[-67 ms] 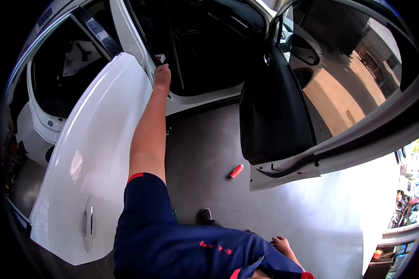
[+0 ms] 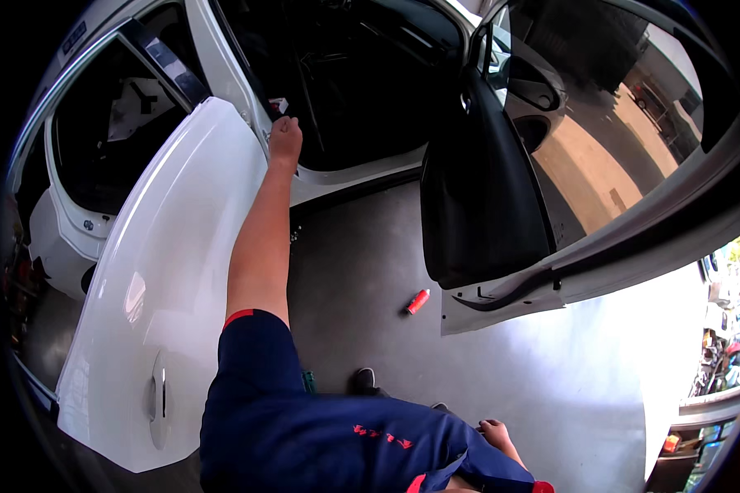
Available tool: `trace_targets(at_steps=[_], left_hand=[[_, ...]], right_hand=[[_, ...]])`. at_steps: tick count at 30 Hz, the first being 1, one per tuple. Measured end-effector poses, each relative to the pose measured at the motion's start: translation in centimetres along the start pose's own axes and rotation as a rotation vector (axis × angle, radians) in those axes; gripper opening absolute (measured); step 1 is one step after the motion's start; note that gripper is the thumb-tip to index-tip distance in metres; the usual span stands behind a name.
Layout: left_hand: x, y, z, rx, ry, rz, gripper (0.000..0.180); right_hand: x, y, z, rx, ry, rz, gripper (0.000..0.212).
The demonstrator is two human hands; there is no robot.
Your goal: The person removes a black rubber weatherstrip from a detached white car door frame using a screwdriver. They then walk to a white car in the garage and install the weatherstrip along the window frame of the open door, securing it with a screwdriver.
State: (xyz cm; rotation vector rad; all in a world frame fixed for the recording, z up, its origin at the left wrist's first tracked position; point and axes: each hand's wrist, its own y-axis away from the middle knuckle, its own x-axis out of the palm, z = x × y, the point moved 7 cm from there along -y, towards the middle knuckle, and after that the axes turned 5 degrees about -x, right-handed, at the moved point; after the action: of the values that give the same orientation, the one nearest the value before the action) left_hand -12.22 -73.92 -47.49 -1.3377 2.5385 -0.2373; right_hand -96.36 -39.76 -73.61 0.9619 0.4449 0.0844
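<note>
From my remote seat I have a white car (image 2: pixel 362 176) filling the upper part of the view, its cabin dark. The rear door (image 2: pixel 160 287) stands out on the left, painted face toward me; I judge it heavy and stiff, smooth enough for fingers to slide on, its gloss easily scratched, so I'd take it by the handle (image 2: pixel 159 400) or a solid edge rather than by the flat skin. The front door (image 2: pixel 485 189) stands out on the right, its black trim facing in; I'd expect similar weight there, with brittle glass above. Between the two doorways runs the pillar (image 2: pixel 226 57), rigid metal, offering only its edges to hold. At its lower part, just beside the rear door's front edge, is the left hand (image 2: pixel 285 141), arm stretched out, fingers curled; I cannot tell whether that grip grasps anything or merely rests there. The right hand (image 2: pixel 493 430) is low by the body, well apart from both doors, fingers bent, and I cannot tell its grip either. A red can (image 2: pixel 418 302) lies on the floor, likely light and apt to roll. Smallest is a red-and-white piece (image 2: pixel 280 106) just beyond the left hand; I'd guess light, best pinched by its sides, though contact isn't clear.
</note>
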Motion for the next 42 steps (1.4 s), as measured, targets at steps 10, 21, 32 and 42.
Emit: trace_targets(at_steps=[10,21,32,42], left_hand=[[-0.5,53.8,28.2,-0.246,-1.016,2.047,0.040],[0.1,56.3,21.8,-0.419,-0.959,1.246,0.032],[-1.4,54.1,22.4,-0.406,-0.741,1.188,0.029],[-16.6,43.5,31.8,-0.541,-0.976,1.181,0.033]], right_hand=[[6.1,4.8,-6.0,0.011,-0.081,-0.035,0.033],[0.1,5.9,-18.2,0.019,-0.244,-0.084,0.030],[-1.4,2.9,-18.7,-0.457,0.444,0.002,0.020],[14.1,-8.3,5.9,-0.015,-0.159,0.101,0.031]])
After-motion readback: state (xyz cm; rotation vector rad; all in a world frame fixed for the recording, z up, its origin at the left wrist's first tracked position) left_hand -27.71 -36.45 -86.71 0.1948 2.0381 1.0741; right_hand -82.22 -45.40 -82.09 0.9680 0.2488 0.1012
